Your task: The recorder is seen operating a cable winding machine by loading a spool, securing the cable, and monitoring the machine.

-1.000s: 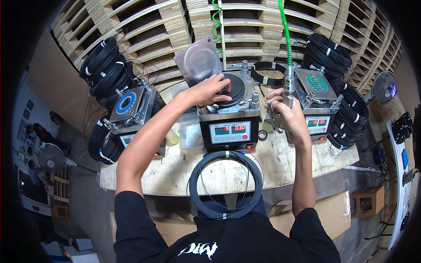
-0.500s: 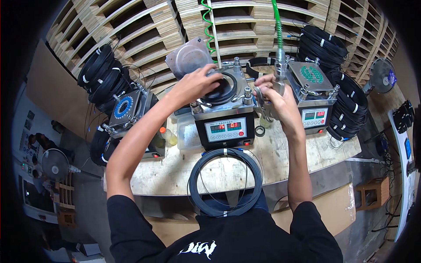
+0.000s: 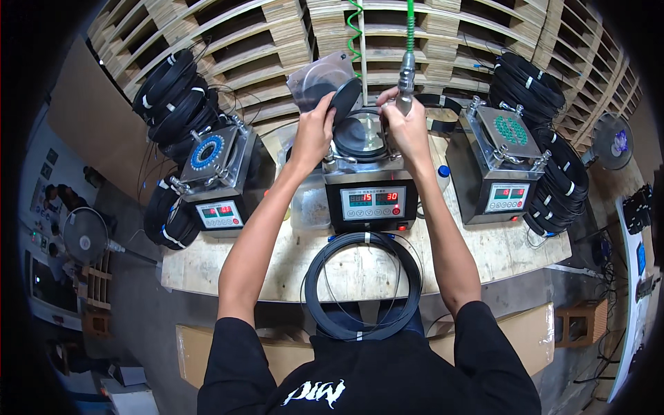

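My left hand [image 3: 317, 135] pinches the edge of a thin black disc [image 3: 347, 100], tilted up above the middle tabletop machine [image 3: 370, 176]. Below it a dark round plate [image 3: 360, 133] sits in the machine's top. Wrapped round the metal body of an air blow gun [image 3: 407, 79], my right hand [image 3: 407, 124] is over the right side of that machine. A green hose [image 3: 410, 31] runs up from the gun. Behind the disc stands a square metal plate [image 3: 304, 86] with round marks. A coil of dark cable [image 3: 313, 277] lies at the table's front edge.
Similar machines stand left [image 3: 218, 180] and right [image 3: 487, 187], topped with a blue ring and green dots. Black cable bundles [image 3: 181, 104] are stacked beside them. A clear plastic tub [image 3: 309, 207] and a blue-capped bottle [image 3: 443, 176] flank the middle machine. Wooden pallets [image 3: 256, 41] rise behind.
The black disc has come up off the middle machine in my left hand. My right hand has moved left with the blow gun, now over the machine. The whole view has shifted slightly.
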Action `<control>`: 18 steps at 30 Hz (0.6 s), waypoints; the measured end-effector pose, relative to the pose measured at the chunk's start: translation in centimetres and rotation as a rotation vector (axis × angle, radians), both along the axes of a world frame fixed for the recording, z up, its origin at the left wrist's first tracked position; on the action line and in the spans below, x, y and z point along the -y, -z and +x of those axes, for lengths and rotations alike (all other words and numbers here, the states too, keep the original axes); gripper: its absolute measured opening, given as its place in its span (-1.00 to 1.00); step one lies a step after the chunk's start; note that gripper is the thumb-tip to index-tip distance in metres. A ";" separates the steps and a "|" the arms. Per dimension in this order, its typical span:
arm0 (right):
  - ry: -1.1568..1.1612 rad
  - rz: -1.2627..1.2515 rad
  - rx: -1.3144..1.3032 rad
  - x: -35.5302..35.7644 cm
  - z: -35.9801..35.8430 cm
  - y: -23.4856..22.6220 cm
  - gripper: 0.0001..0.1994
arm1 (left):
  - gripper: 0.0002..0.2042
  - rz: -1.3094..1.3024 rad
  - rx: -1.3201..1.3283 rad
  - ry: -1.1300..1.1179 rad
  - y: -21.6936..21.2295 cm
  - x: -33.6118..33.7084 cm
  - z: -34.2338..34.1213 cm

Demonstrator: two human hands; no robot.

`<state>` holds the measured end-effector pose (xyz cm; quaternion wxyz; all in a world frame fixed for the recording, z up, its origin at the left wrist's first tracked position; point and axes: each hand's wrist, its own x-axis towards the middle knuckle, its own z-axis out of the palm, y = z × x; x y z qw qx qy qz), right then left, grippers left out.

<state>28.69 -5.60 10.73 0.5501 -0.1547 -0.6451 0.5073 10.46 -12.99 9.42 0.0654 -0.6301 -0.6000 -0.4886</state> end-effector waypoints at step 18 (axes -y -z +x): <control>0.132 0.085 0.226 -3.7 1.7 -1.7 -0.90 | -0.68 0.078 0.046 -0.044 1.0 0.3 -0.3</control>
